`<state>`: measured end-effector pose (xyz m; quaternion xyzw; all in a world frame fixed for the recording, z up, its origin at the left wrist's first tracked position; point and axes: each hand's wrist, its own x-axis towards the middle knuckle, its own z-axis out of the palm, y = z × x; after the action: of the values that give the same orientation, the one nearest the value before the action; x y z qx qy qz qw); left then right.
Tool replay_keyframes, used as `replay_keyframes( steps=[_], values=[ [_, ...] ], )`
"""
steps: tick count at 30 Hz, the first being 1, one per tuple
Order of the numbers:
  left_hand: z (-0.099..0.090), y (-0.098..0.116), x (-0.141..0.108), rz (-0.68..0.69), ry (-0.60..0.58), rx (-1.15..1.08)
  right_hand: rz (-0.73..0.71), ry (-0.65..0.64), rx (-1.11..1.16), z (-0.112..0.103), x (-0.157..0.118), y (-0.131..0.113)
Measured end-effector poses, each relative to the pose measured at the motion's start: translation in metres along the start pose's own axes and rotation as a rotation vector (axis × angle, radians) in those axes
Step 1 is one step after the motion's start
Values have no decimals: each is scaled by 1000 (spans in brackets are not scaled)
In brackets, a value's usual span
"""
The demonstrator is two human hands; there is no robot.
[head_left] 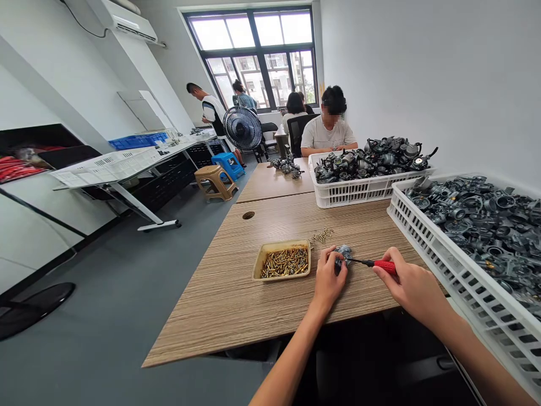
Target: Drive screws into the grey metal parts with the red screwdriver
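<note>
Table, wood-grain laminate (220, 304): bears all the following, except perhaps the last crate, whose support is hidden.

Tray, shallow, rectangular, cream plastic (281, 278): well filled with slim brass-coloured metal pieces (285, 261).

Heap of grey metal assemblies (288, 166): far end; whether finished, cannot be told.

Brass-coloured pieces, loose, small scatter (323, 235): just beyond the tray's right corner.

Left hand (330, 279): thumb and fingers clamped on a small grey metal part (345, 252), kept down at the tabletop right of the tray.

Crate, white slatted plastic (359, 193): farther back, heaped with dark assemblies.

Screwdriver, red-and-black handle, dark shaft (372, 263): tip at the part; this piece judged in progress, unfinished.

Right hand (416, 285): fingers closed around the handle.

Crate, larger, white slatted plastic (469, 288): loaded with grey metal parts; done or left, unclear.
</note>
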<state>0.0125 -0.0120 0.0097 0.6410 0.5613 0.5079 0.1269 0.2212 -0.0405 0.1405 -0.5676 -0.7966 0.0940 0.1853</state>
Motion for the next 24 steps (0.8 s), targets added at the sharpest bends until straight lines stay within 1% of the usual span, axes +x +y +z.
replay_keyframes(
  steps=[15, 19, 24],
  values=[
    [1, -1, 0, 4, 9, 16, 127, -10, -103, -1, 3, -1],
    [0, 0, 0, 5, 11, 12, 84, -2, -16, -2, 3, 0],
    [-1, 2, 0, 3, 10, 12, 2, -60, 122, -7, 0, 0]
  ],
)
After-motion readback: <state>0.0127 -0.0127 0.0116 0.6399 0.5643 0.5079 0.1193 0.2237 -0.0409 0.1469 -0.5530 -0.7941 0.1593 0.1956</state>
